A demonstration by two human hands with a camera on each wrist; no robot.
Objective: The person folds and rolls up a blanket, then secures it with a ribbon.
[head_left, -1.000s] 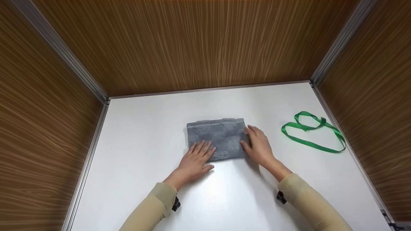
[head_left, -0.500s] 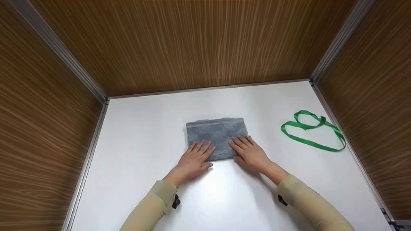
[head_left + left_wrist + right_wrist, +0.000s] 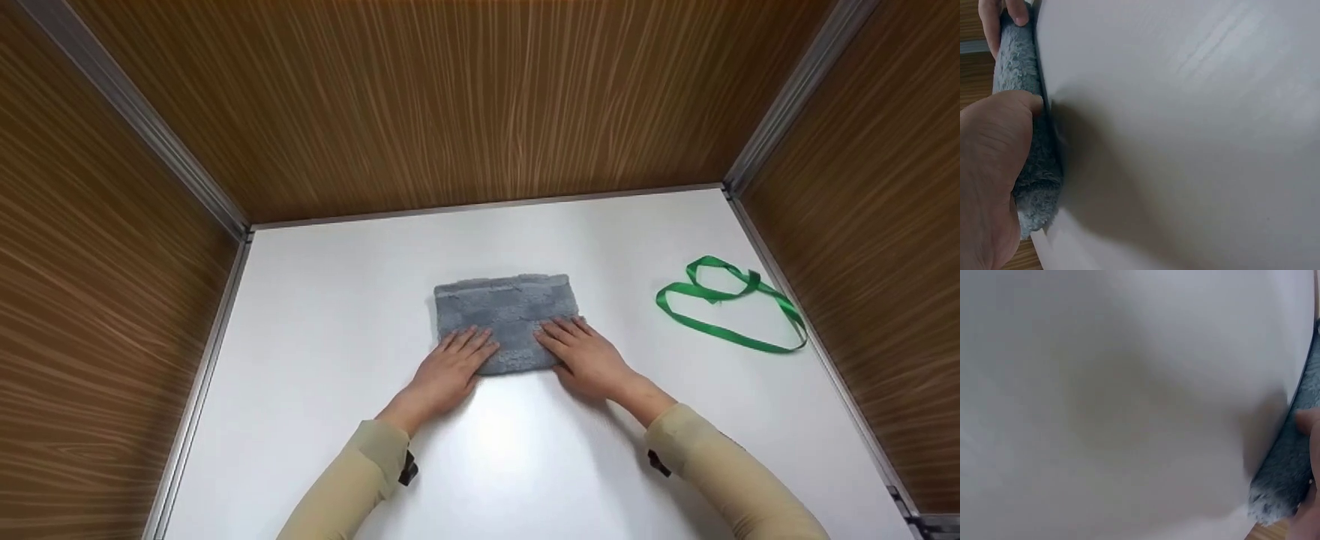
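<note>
A folded grey towel (image 3: 507, 311) lies flat in the middle of the white table (image 3: 337, 315). My left hand (image 3: 448, 367) rests with straight fingers on the towel's near left part. In the left wrist view its thumb (image 3: 1026, 102) presses against the thick near edge of the towel (image 3: 1033, 169). My right hand (image 3: 586, 355) lies flat on the near right part, fingers spread on top. The right wrist view shows only the towel's fluffy corner (image 3: 1289, 478) and a fingertip (image 3: 1310, 421).
A green ribbon (image 3: 731, 307) lies in loose loops near the table's right side. Wood-grain walls (image 3: 480, 112) with metal corner rails enclose the table at the back, left and right. Both sleeves are beige.
My right hand slid from the towel's right edge to its near edge, beside the left hand. The left thumb has drawn in against the towel's edge. The towel and ribbon stayed put.
</note>
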